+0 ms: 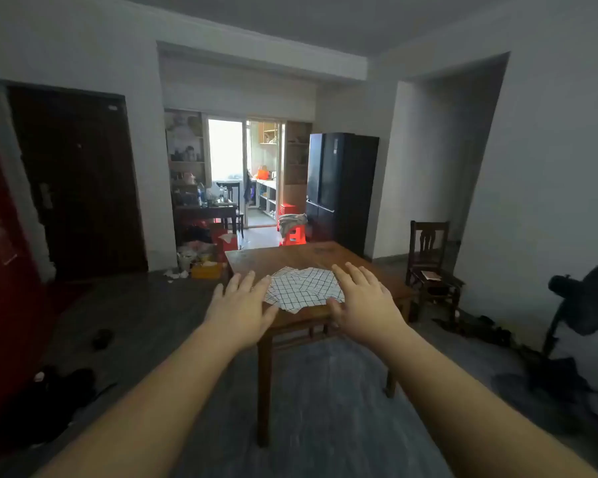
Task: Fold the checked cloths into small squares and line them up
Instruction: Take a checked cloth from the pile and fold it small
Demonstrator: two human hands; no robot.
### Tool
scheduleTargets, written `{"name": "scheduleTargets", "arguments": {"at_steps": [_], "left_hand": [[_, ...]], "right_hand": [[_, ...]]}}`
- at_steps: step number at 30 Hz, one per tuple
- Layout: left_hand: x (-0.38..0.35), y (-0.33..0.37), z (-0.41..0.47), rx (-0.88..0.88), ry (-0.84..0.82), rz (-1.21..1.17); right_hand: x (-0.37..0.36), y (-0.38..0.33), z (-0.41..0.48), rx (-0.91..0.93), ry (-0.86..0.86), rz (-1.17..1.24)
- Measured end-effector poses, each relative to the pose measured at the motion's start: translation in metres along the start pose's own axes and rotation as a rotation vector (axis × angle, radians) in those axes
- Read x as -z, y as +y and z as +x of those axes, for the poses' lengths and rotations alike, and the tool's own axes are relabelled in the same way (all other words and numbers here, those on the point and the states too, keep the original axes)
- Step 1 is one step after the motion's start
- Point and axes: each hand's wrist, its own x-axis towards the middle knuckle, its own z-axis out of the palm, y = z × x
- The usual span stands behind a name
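Cloths [302,288] lie unfolded on the worktop [325,255], at twelve o'clock between our hands; left hand [240,308] and right hand [363,301] spread, equally near.

Home living room: wooden table [311,257], fridge [339,188], chair [428,257], kitchen doorway [246,167].

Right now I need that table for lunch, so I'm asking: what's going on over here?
A person is reaching both arms toward the wooden table, where a loose heap of checked cloths lies overlapping near the front edge. The left hand and right hand are open with fingers spread, one on each side of the heap, and neither grips a cloth. No cloths are lined up yet, so the folding looks barely begun.
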Motion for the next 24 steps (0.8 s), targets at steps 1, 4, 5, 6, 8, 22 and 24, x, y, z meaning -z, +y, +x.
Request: {"name": "scheduleTargets", "arguments": {"at_steps": [1,4,5,6,8,22,24], "left_hand": [[-0.001,0.000,0.001,-0.004,-0.013,0.001],[-0.007,0.002,0.018,0.001,-0.020,-0.001],[-0.010,0.005,0.029,0.003,-0.017,-0.009],[-0.013,0.008,0.038,0.000,-0.019,-0.005],[-0.018,0.013,0.058,-0.004,-0.021,0.016],[-0.114,0.117,0.267,0.050,-0.069,-0.031],[-0.128,0.134,0.294,0.051,-0.079,-0.026]], "right_hand": [[-0.001,0.000,-0.001,0.002,0.000,0.000],[-0.009,0.011,0.012,-0.017,0.009,0.001],[-0.013,0.017,0.020,-0.020,0.007,0.007],[-0.017,0.023,0.028,-0.014,0.003,0.008],[-0.024,0.037,0.046,-0.009,0.001,0.019],[-0.099,0.220,0.210,-0.035,-0.042,0.075],[-0.109,0.247,0.229,-0.017,-0.052,0.072]]}}
